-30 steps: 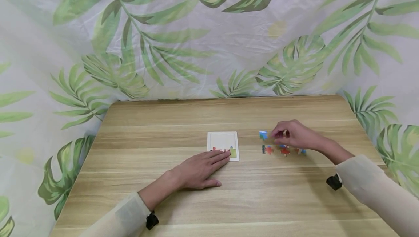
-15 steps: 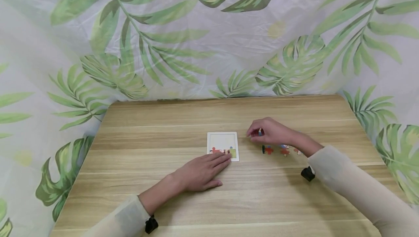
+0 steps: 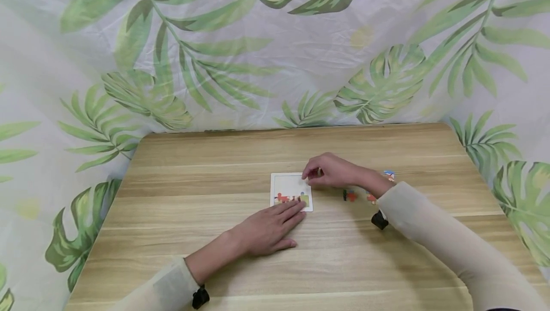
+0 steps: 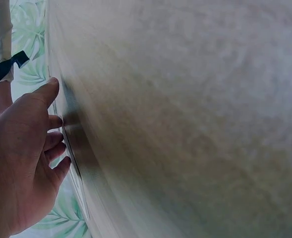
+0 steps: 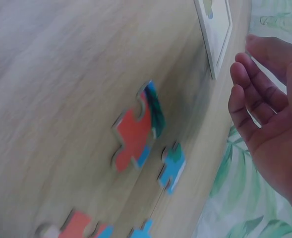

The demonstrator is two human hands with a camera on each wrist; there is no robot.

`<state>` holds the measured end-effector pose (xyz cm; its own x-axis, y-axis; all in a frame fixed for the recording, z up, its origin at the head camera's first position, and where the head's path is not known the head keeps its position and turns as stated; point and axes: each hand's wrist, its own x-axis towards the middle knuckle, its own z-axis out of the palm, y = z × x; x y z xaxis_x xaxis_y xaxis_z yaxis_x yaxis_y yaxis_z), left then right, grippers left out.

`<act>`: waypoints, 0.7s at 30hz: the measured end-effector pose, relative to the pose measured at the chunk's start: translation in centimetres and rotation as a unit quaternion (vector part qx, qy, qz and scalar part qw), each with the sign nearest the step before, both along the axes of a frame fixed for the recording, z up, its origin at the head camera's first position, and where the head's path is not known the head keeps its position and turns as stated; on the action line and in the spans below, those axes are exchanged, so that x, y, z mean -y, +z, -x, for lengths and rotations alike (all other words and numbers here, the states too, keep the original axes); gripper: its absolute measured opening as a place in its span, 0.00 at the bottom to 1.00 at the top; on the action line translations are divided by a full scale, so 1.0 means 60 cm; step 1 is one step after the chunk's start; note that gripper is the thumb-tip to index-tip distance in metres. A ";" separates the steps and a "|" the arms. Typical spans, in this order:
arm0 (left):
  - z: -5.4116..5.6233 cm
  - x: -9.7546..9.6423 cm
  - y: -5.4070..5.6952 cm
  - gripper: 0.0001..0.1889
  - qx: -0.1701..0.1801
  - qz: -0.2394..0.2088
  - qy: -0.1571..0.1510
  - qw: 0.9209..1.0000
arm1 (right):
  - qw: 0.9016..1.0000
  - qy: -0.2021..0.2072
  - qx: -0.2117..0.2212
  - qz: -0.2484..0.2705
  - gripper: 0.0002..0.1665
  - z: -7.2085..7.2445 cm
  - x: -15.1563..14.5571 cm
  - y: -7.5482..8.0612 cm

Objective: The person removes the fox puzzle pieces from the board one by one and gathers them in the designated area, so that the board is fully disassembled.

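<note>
A small white-framed puzzle board (image 3: 287, 183) lies on the table, with coloured pieces (image 3: 281, 198) fitted along its near side. My left hand (image 3: 268, 230) rests on the near edge of the board, fingers extended; in the left wrist view the same hand (image 4: 27, 158) covers part of it. Over the board's far right corner, my right hand (image 3: 333, 170) pinches what seems to be a puzzle piece, nearly all hidden by the fingers. From the right wrist, the right hand (image 5: 272, 94) shows thumb and bent fingers beside the board (image 5: 217, 37).
Loose puzzle pieces lie right of the board: a red one with a dark green edge (image 5: 136, 131), a blue and green one (image 5: 173, 166), and others (image 3: 389, 175) partly behind the right forearm. A leaf-patterned cloth (image 3: 232, 62) hangs behind the wooden table (image 3: 206, 158).
My right hand has moved left from above the loose pieces to the board's far right corner, uncovering a piece at the right. The left hand has barely moved.
</note>
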<state>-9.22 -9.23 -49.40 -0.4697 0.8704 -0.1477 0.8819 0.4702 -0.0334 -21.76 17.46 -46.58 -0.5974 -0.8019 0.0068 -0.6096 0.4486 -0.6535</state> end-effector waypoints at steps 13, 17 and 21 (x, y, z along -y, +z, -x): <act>-0.005 0.001 -0.002 0.38 -0.038 0.013 -0.006 0.999 | 0.998 0.044 0.055 -0.001 0.09 0.015 0.057 -0.009; -0.008 0.003 -0.002 0.39 -0.040 0.017 -0.006 0.999 | 0.996 0.053 0.073 -0.008 0.10 0.017 0.073 -0.011; -0.010 0.005 -0.002 0.39 -0.043 0.021 -0.008 0.999 | 0.994 0.067 0.084 -0.008 0.10 0.019 0.088 -0.016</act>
